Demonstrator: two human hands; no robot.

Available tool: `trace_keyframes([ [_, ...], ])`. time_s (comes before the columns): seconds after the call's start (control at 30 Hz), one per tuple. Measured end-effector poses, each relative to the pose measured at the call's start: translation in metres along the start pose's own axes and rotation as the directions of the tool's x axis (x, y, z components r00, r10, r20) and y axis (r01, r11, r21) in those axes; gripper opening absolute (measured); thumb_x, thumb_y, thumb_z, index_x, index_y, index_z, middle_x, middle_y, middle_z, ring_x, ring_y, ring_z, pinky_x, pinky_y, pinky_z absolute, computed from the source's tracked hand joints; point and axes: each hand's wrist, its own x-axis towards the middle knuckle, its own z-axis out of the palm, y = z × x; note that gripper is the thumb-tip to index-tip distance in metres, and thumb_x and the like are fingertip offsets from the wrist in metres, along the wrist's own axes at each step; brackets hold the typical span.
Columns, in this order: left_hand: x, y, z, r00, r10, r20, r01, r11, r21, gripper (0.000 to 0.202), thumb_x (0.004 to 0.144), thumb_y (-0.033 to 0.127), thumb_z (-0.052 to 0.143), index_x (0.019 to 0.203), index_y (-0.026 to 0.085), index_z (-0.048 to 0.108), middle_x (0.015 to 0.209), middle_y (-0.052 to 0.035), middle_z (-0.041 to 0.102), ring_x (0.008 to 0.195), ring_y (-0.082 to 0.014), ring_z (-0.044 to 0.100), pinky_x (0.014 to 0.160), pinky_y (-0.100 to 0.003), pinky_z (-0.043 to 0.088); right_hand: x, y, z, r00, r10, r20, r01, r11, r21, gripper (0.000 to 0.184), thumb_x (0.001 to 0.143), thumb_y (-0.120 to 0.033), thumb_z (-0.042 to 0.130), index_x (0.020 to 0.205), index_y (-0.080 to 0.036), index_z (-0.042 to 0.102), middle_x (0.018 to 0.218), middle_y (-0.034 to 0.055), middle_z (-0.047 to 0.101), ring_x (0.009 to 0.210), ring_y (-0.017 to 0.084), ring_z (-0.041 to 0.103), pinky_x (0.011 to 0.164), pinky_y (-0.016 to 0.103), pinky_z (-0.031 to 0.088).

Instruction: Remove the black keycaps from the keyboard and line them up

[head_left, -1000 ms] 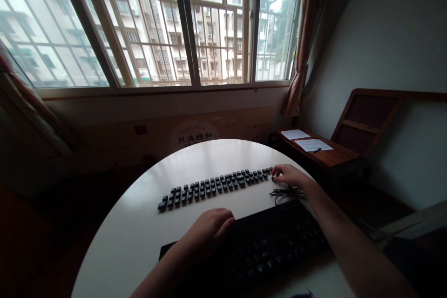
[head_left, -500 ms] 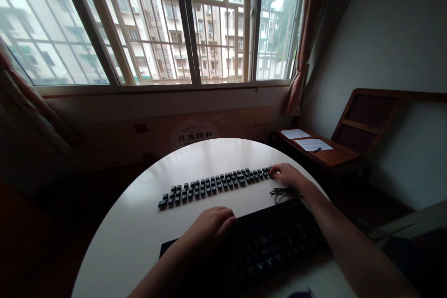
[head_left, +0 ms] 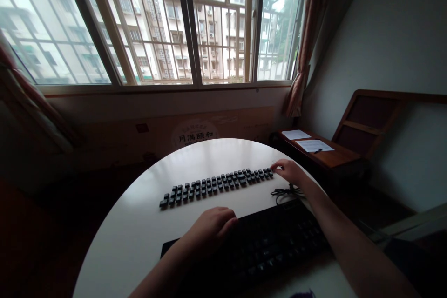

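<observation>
A black keyboard [head_left: 268,233] lies slightly tilted across the near part of the white round table [head_left: 122,223]. My left hand [head_left: 217,223] rests on its far-left part, fingers curled down over the far edge with their tips hidden. Beyond the keyboard, loose black keycaps [head_left: 213,185] are laid out in slanting rows. My right hand [head_left: 287,170] is at the right end of these rows, thumb and fingers pinched together. A faint thin line shows by its fingertips; what they hold is too small to make out.
A bundled black cable [head_left: 284,192] lies between the keyboard and my right forearm. Right of the table, a wooden bench [head_left: 342,158] bears paper sheets [head_left: 314,145] and a pen [head_left: 317,151]. A barred window and curtains [head_left: 299,81] stand behind.
My right hand has shifted slightly up and to the right, off the last keycaps of the row. My left hand stays on the keyboard. The view has moved a little.
</observation>
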Motion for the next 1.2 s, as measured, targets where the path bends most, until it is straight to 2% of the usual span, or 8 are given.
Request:
trace_keyframes([
  [0.23, -0.001, 0.0, 0.002, 1.0, 0.017, -0.012, -0.017, 1.0, 0.013, 0.026, 0.097, 0.034, 0.042, 0.089, 0.02, 0.063, 0.091, -0.0053, 0.066, 0.083, -0.0198, 0.06, 0.071, -0.028, 0.044, -0.005, -0.023, -0.023, 0.968, -0.058, -0.244, 0.076, 0.995, 0.063, 0.036, 0.095, -0.039, 0.047, 0.095, -0.017, 0.074, 0.1, 0.0115, 0.072, 0.099, 0.026, 0.066, 0.095, 0.037, 0.048],
  [0.4, -0.001, -0.003, 0.004, 0.999, 0.031, -0.016, -0.03, 0.999, 0.032, 0.017, 0.092, 0.029, 0.049, 0.089, 0.02, 0.063, 0.091, -0.005, 0.066, 0.082, -0.0192, 0.06, 0.071, -0.028, 0.045, -0.012, -0.036, -0.052, 0.902, 0.102, -0.421, 0.0, 0.972, 0.236, 0.066, 0.1, -0.058, 0.023, 0.101, -0.014, 0.071, 0.088, 0.0125, 0.069, 0.079, 0.025, 0.066, 0.074, 0.036, 0.054],
  [0.57, -0.001, -0.002, 0.003, 0.999, 0.044, 0.005, -0.044, 0.998, 0.049, 0.016, 0.092, 0.028, 0.05, 0.09, 0.02, 0.064, 0.094, -0.0056, 0.067, 0.086, -0.0201, 0.06, 0.074, -0.029, 0.045, -0.042, -0.055, -0.073, 0.903, 0.282, -0.324, -0.04, 0.807, 0.589, 0.074, 0.094, -0.072, 0.02, 0.083, -0.017, 0.067, 0.047, -0.001, 0.045, 0.044, 0.015, 0.053, 0.05, 0.028, 0.048],
  [0.63, -0.002, 0.0, 0.002, 0.999, 0.041, 0.024, -0.042, 0.997, 0.062, 0.016, 0.091, 0.028, 0.05, 0.09, 0.02, 0.064, 0.096, -0.0057, 0.066, 0.088, -0.0208, 0.06, 0.075, -0.03, 0.046, -0.065, -0.065, -0.073, 0.91, 0.305, -0.279, -0.064, 0.771, 0.634, 0.065, 0.093, -0.073, 0.032, 0.088, -0.018, 0.066, 0.045, -0.004, 0.043, 0.039, 0.013, 0.049, 0.043, 0.025, 0.045],
  [0.73, -0.005, 0.003, 0.0, 0.998, 0.048, 0.051, -0.052, 0.995, 0.085, 0.016, 0.091, 0.028, 0.051, 0.091, 0.02, 0.065, 0.098, -0.0064, 0.066, 0.09, -0.0223, 0.06, 0.076, -0.032, 0.046, -0.107, -0.077, -0.062, 0.924, 0.342, -0.169, -0.16, 0.749, 0.642, 0.052, 0.085, -0.067, 0.058, 0.103, -0.019, 0.064, 0.065, -0.0005, 0.06, 0.048, 0.014, 0.058, 0.041, 0.024, 0.047],
  [0.87, -0.008, 0.009, 0.0, 0.998, 0.058, 0.034, -0.063, 0.985, 0.159, 0.013, 0.089, 0.027, 0.055, 0.093, 0.02, 0.065, 0.101, -0.0083, 0.066, 0.095, -0.026, 0.059, 0.081, -0.037, 0.046, -0.153, -0.074, -0.043, 0.913, 0.402, -0.066, -0.27, 0.72, 0.64, 0.055, 0.08, -0.063, 0.066, 0.113, -0.02, 0.059, 0.088, 0.0062, 0.067, 0.067, 0.02, 0.067, 0.043, 0.024, 0.051],
  [1.07, -0.01, 0.023, 0.011, 0.991, 0.131, -0.001, -0.129, 0.98, 0.151, 0.024, 0.088, 0.028, 0.061, 0.111, 0.023, 0.064, 0.12, -0.0087, 0.062, 0.11, -0.0291, 0.055, 0.095, -0.044, 0.045, -0.183, -0.04, -0.029, 0.862, 0.441, -0.249, -0.293, 0.835, 0.465, 0.045, 0.086, -0.065, 0.058, 0.094, -0.021, 0.057, 0.062, 0.0, 0.06, 0.051, 0.017, 0.058, 0.045, 0.025, 0.046],
  [1.2, -0.011, 0.028, 0.019, 0.982, 0.189, -0.008, -0.187, 0.977, 0.098, 0.037, 0.086, 0.033, 0.065, 0.122, 0.025, 0.06, 0.133, -0.0093, 0.057, 0.123, -0.0305, 0.05, 0.106, -0.046, 0.04, -0.185, -0.033, -0.02, 0.799, 0.477, -0.366, -0.297, 0.843, 0.449, 0.046, 0.088, -0.069, 0.049, 0.088, -0.024, 0.053, 0.049, -0.0047, 0.049, 0.043, 0.016, 0.05, 0.044, 0.027, 0.043],
])
